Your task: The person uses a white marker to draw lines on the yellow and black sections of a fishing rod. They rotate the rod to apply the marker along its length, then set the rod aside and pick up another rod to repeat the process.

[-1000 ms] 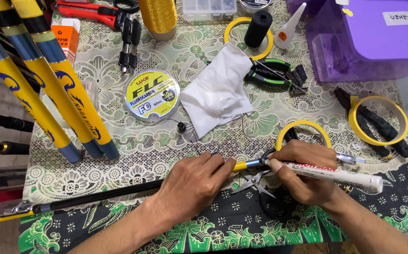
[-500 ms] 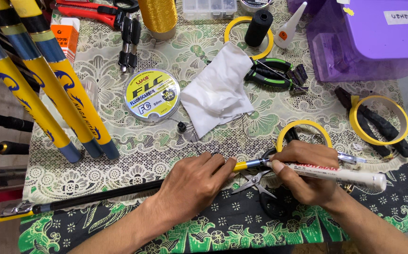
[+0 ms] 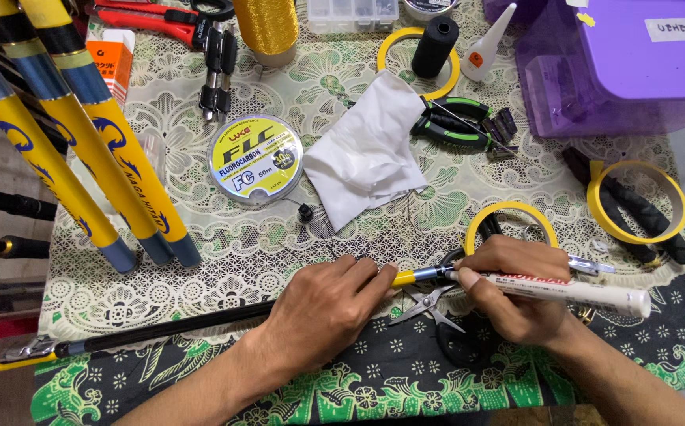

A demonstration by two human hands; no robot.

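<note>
We take the white cloth (image 3: 370, 150) at the middle of the table as our mark. Below it, along the near edge, lies a slim fishing rod (image 3: 169, 327), black along its shaft with a yellow band near the tip. Our left hand (image 3: 323, 312) is closed over the shaft just left of that band, pressing it to the patterned table cover (image 3: 224, 264). Our right hand (image 3: 516, 288), below and right of the cloth, pinches a white marker pen (image 3: 567, 290) in a writing grip, its nib at the rod's tip section; whether it touches is hard to tell. We judge the rod light, stiff near the hand but thin and breakable toward the tip, and smooth enough to roll, so it is best held close to the work. Small scissors (image 3: 429, 304) lie just beneath the tip, a yellow tape ring (image 3: 510, 217) just above the right hand.
</note>
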